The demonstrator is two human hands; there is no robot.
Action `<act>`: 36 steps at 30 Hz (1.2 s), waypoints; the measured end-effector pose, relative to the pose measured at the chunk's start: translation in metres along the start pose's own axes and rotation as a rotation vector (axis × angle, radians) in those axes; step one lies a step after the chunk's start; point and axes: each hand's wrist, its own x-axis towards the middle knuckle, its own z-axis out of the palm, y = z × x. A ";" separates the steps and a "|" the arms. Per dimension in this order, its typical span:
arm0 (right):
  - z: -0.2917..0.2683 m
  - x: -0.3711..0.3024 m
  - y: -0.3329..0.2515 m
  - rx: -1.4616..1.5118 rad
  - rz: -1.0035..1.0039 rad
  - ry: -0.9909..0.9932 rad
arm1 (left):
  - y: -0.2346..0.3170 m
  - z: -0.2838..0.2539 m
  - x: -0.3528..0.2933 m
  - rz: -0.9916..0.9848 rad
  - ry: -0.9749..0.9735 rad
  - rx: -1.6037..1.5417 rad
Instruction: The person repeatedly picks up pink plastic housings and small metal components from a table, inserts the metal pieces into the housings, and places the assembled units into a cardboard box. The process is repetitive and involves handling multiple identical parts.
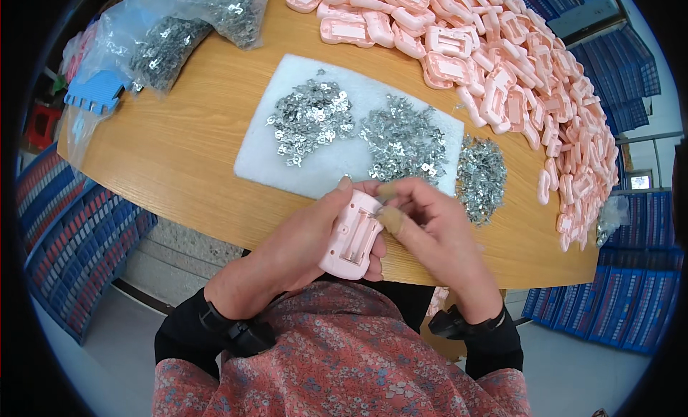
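Observation:
My left hand is closed around a pale pink plastic housing, keeping it tilted above the near table edge. An open battery compartment with long slots faces up at me. Tan covers wrap the thumb and a fingertip of my right hand, which pinches at the compartment's upper right end. Whatever lies between those fingertips is too small and hidden to make out. Just beyond both hands is a white foam sheet bearing two heaps of small silvery metal contact pieces, a left heap and a right heap.
Another metal heap lies on the wooden table right of the foam. Many pink housings are piled along the far and right side. Clear bags of metal pieces and a blue plastic piece sit far left. Blue racks surround the table.

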 end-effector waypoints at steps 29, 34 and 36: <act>0.006 -0.008 0.022 0.677 0.220 -0.045 | 0.004 0.027 -0.018 0.256 0.147 0.798; 0.010 -0.010 0.032 0.669 0.214 -0.055 | -0.006 0.022 -0.010 0.466 0.214 1.188; 0.012 -0.012 0.033 0.739 0.201 -0.023 | -0.006 0.023 -0.009 0.451 0.210 1.206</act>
